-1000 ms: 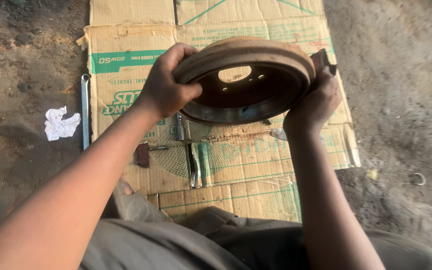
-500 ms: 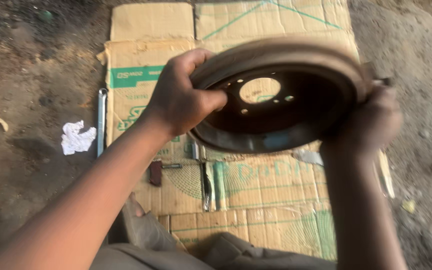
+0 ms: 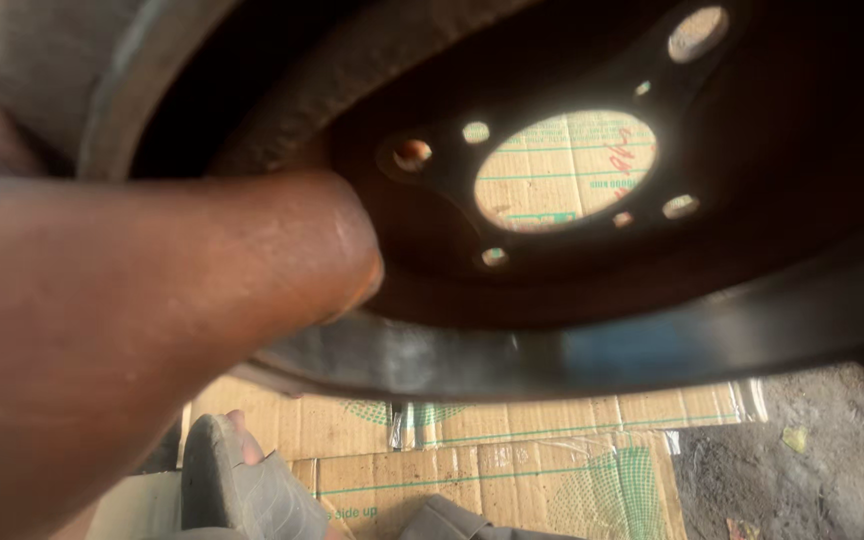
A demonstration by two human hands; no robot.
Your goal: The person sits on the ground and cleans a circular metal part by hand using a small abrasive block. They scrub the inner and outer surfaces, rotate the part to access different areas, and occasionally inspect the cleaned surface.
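Left hand [image 3: 282, 250] reached from frame left, gripping the near rim of one rusty brake drum [image 3: 572, 310]. Right hand out of view. One large centre hole showed flattened cardboard [image 3: 512, 460] below.

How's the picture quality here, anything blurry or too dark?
Head view: the left forearm fills the near left, soft and out of focus; the brake drum interior sits in deep shadow; sunlit cardboard shows bright through its centre hole; the rim catches dull glare.
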